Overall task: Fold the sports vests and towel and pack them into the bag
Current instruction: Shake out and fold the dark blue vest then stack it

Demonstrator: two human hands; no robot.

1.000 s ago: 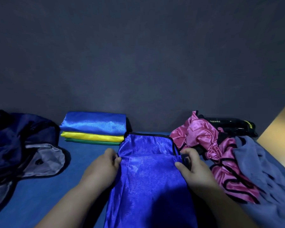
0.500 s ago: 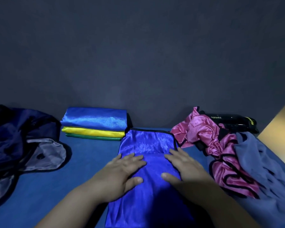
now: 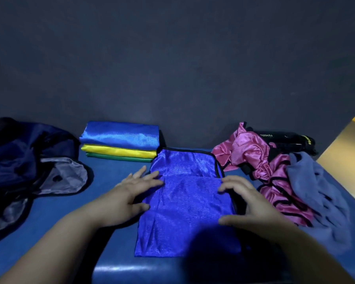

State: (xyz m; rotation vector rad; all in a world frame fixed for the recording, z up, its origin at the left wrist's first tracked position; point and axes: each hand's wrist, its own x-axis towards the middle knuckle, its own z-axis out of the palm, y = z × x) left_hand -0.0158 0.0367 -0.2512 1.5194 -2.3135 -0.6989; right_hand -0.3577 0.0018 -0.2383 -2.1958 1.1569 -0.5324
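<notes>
So the blue vest [image 3: 189, 206] is being pressed flat on the tabletop [image 3: 115, 177] in the lower middle of the frame. The left hand [image 3: 135, 193] is being laid on its left edge, fingers straight, nothing gripped. The right hand [image 3: 248, 201] is being arched over the right edge, fingertips and thumb only touching the cloth, not clamped on it. The fabric is looking thin, shiny and slippery, so it's probably best being taken by the black-trimmed edge or corners, or the layers will be sliding. The bag [image 3: 29, 160] is being shown lying open at the left of the frame, grey lining out. Nothing folded is being seen inside, though most of it is dark. Folded vests [image 3: 119, 140] are being stacked just right of it
</notes>
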